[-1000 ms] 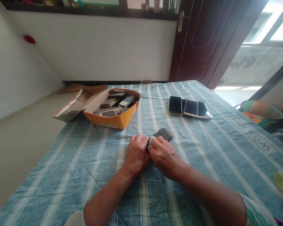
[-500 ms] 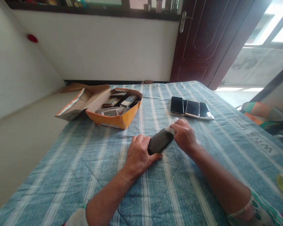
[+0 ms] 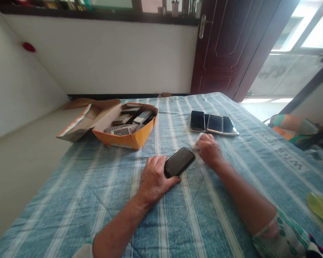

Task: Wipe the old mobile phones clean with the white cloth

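A dark mobile phone [image 3: 179,162] lies tilted on the striped bedspread, its screen facing up. My left hand [image 3: 154,178] grips its lower left end, with the thumb along the near edge and the fingers on the far side. Just past the phone's upper right corner, my right hand [image 3: 209,149] is closed around a crumpled white tissue or cloth [image 3: 201,135], mostly hidden by the fingers. The right hand appears apart from the phone.
An orange cardboard box [image 3: 140,138] with its lid folded open holds several old phones [image 3: 143,117]. Right of it, several phones [image 3: 214,123] lie side by side, partly overlapping. A yellow-green object [image 3: 321,207] rests at the right edge. A dark red door [image 3: 226,46] stands behind.
My right hand with the white tissue or cloth has come off the phone's upper right end, uncovering that corner. My left hand keeps its hold. The whole view has shifted slightly.
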`<move>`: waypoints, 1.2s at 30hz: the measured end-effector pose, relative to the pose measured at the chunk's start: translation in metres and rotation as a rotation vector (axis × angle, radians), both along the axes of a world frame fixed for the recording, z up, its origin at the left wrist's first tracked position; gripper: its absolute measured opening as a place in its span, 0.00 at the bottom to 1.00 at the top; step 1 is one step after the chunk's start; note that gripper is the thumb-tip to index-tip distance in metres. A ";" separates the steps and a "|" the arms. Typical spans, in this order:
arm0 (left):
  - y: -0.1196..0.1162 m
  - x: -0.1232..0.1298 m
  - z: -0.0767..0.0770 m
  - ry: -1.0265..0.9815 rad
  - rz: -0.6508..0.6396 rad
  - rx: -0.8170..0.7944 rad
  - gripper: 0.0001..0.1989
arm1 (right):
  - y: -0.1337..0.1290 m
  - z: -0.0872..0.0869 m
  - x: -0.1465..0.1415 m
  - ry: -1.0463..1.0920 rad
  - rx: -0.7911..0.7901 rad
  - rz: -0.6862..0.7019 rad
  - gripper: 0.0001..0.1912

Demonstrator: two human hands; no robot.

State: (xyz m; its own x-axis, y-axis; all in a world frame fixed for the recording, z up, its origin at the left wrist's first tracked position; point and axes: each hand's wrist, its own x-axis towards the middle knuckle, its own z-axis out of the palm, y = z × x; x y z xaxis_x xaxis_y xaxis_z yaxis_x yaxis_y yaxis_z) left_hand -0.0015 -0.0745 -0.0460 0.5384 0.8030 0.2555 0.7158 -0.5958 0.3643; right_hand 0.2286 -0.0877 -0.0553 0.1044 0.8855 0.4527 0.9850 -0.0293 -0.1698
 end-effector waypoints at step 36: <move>0.001 -0.001 -0.010 -0.028 -0.048 0.218 0.25 | -0.052 -0.012 -0.052 0.102 0.327 0.408 0.18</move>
